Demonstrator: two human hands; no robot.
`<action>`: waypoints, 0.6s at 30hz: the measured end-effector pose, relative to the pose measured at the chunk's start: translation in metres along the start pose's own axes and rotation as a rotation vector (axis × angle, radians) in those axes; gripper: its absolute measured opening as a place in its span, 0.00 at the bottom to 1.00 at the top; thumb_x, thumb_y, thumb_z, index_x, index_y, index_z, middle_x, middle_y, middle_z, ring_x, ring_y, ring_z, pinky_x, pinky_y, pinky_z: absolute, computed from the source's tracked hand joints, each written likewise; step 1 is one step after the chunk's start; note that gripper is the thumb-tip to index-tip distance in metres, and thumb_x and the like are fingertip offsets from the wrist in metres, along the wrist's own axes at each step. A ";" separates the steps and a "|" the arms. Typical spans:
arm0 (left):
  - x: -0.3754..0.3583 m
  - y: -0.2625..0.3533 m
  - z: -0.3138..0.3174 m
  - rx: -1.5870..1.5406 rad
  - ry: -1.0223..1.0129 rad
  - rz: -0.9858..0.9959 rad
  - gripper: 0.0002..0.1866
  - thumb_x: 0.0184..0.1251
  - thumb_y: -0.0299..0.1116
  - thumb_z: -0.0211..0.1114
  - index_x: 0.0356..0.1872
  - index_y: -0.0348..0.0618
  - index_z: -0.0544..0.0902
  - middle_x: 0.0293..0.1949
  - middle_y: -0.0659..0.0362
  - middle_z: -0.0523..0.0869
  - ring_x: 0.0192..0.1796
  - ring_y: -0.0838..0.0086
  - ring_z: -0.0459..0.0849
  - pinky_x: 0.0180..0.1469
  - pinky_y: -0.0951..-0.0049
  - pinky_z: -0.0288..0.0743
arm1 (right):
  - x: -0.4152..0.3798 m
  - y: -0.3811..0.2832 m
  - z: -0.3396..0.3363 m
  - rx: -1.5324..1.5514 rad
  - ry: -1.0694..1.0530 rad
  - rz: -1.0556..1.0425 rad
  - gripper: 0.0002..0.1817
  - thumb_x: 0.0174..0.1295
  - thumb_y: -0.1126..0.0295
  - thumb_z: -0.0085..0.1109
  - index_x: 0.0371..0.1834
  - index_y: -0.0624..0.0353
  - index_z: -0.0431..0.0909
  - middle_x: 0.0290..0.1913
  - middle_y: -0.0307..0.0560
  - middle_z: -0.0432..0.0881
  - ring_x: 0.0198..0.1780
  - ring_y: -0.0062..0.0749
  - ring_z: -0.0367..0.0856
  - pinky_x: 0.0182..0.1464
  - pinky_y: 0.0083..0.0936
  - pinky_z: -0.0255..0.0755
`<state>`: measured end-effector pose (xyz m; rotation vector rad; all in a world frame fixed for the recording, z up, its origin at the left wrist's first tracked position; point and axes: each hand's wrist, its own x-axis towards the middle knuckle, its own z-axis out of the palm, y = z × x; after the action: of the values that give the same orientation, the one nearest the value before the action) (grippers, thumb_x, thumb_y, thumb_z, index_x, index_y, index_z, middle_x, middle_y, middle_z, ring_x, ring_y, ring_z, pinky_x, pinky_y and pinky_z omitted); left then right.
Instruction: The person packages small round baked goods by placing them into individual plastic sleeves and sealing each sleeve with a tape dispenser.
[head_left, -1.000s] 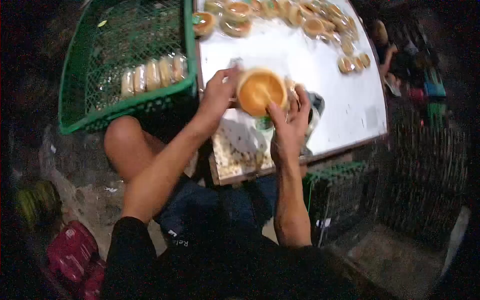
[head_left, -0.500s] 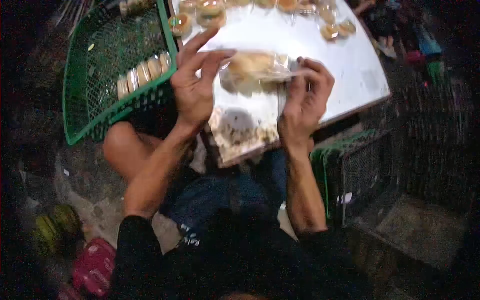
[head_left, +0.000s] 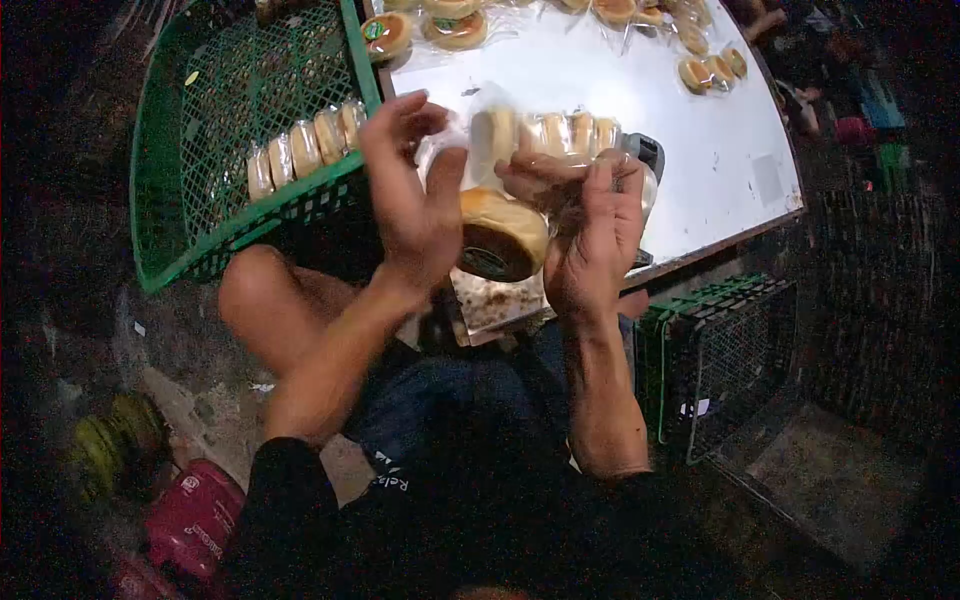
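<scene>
A round bun (head_left: pixel 508 222) with a browned face and a dark round label hangs between my hands, above the front corner of the table. My right hand (head_left: pixel 595 220) is closed, its fingertips pinching clear plastic film (head_left: pixel 570 162) beside the bun. To the left of the bun, my left hand (head_left: pixel 412 195) is raised and slightly blurred, its thumb and fingers apart. Just beyond the hands, a row of pale wrapped buns (head_left: pixel 582 130) shows on the white table (head_left: pixel 700 170). A grey and black object (head_left: pixel 645 152) is partly hidden behind my right hand.
At left, a green plastic crate (head_left: pixel 160 225) holds a row of wrapped buns (head_left: pixel 305 147). More wrapped buns (head_left: pixel 455 28) lie along the table's far side, with small ones (head_left: pixel 712 70) at right. A dark crate (head_left: pixel 725 340) stands on the floor at right; a pink object (head_left: pixel 195 515) lies lower left.
The blurred wrapped item between my hands now shows as a browned bun, lower and nearer to me. My left hand has shifted right and down, its fingers more curled. The view has shifted slightly.
</scene>
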<state>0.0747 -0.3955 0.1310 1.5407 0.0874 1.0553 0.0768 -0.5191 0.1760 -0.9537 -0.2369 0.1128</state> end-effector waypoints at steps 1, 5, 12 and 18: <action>-0.005 0.015 0.001 0.053 -0.070 -0.024 0.20 0.65 0.44 0.64 0.43 0.34 0.77 0.32 0.59 0.79 0.34 0.75 0.78 0.40 0.76 0.74 | 0.004 0.004 -0.008 -0.053 -0.016 -0.036 0.09 0.71 0.67 0.48 0.46 0.60 0.65 0.39 0.52 0.81 0.42 0.38 0.83 0.49 0.33 0.77; -0.005 0.040 -0.003 -0.027 -0.382 -0.634 0.14 0.64 0.34 0.66 0.41 0.31 0.81 0.35 0.59 0.86 0.36 0.79 0.81 0.39 0.79 0.75 | 0.013 0.013 -0.022 -0.512 -0.008 -0.294 0.11 0.70 0.69 0.49 0.50 0.63 0.67 0.46 0.52 0.79 0.49 0.35 0.79 0.54 0.30 0.72; -0.003 0.030 0.001 -0.001 -0.186 -0.622 0.08 0.65 0.29 0.64 0.37 0.32 0.82 0.34 0.61 0.84 0.35 0.82 0.79 0.36 0.81 0.75 | 0.006 0.013 0.008 -0.792 -0.033 -0.006 0.30 0.70 0.55 0.47 0.66 0.70 0.61 0.61 0.61 0.72 0.62 0.44 0.72 0.62 0.30 0.64; 0.000 0.011 -0.007 -0.073 -0.555 -0.293 0.17 0.62 0.25 0.65 0.50 0.39 0.72 0.46 0.59 0.74 0.48 0.76 0.76 0.44 0.79 0.76 | 0.008 0.003 -0.034 -0.991 -0.245 -0.212 0.16 0.61 0.75 0.59 0.51 0.64 0.70 0.44 0.51 0.77 0.45 0.35 0.78 0.48 0.27 0.71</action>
<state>0.0647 -0.3936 0.1389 1.6428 -0.1069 0.3755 0.0929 -0.5425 0.1557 -1.8926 -0.6503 -0.1007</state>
